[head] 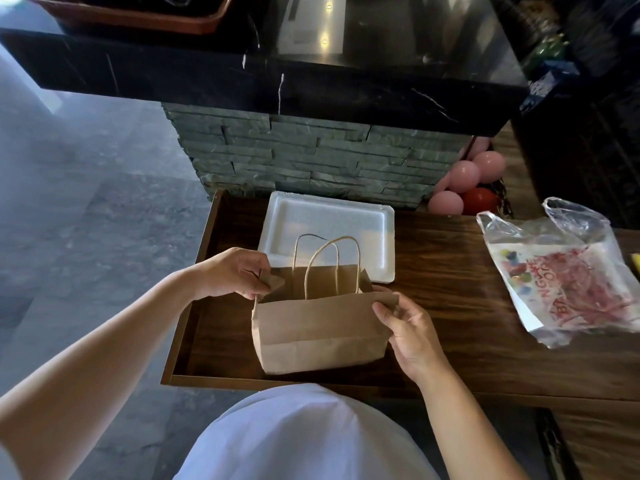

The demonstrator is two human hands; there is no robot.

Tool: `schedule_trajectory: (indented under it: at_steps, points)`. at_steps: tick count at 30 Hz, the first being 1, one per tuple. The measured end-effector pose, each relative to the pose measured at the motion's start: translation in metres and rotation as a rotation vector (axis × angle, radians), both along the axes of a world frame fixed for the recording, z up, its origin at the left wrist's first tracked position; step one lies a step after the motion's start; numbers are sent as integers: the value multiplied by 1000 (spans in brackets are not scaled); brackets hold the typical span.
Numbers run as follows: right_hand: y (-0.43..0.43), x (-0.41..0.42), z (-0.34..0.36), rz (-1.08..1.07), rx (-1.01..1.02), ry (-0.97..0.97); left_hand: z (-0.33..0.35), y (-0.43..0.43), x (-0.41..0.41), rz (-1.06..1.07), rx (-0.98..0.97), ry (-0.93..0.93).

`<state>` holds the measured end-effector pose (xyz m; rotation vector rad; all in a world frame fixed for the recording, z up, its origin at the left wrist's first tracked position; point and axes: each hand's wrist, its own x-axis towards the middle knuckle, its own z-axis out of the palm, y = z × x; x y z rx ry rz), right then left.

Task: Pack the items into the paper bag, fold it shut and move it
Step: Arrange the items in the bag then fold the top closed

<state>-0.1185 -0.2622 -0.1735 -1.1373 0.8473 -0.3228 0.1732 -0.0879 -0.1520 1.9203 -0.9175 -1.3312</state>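
A brown paper bag [320, 332] with twine handles stands upright inside a dark wooden tray [194, 327]. Its mouth is open, and the inside is in shadow. My left hand [235, 271] pinches the bag's top left corner. On the other side, my right hand [408, 330] grips the top right corner, where the paper is bent outward. Behind the bag lies a white foam tray [346, 223], which looks empty.
A clear plastic bag with red print [568, 278] lies on the wooden counter [450, 271] to the right. Pink balloons [467, 174] and a red one [481, 200] sit at the back right. A stone-clad pillar [311, 157] under a black marble ledge rises behind the tray.
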Motion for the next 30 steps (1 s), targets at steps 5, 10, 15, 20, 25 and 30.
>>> schedule_trajectory:
  at_steps: [5,10,15,20,25,30]
  points:
    - [-5,-1,1,-33,73,-7,10,-2,8,-124,90,-213]
    - [-2,2,0,-48,85,-26,19,-12,-1,-326,182,-419]
    - [-4,4,3,-51,93,-30,20,-14,-5,-380,145,-542]
    - [-10,1,7,-72,146,-54,20,-13,3,-227,2,-665]
    - [-14,-1,8,-74,173,-88,14,-13,3,-114,-181,-724]
    - [-15,-4,4,-80,232,-143,4,-7,1,67,-315,-682]
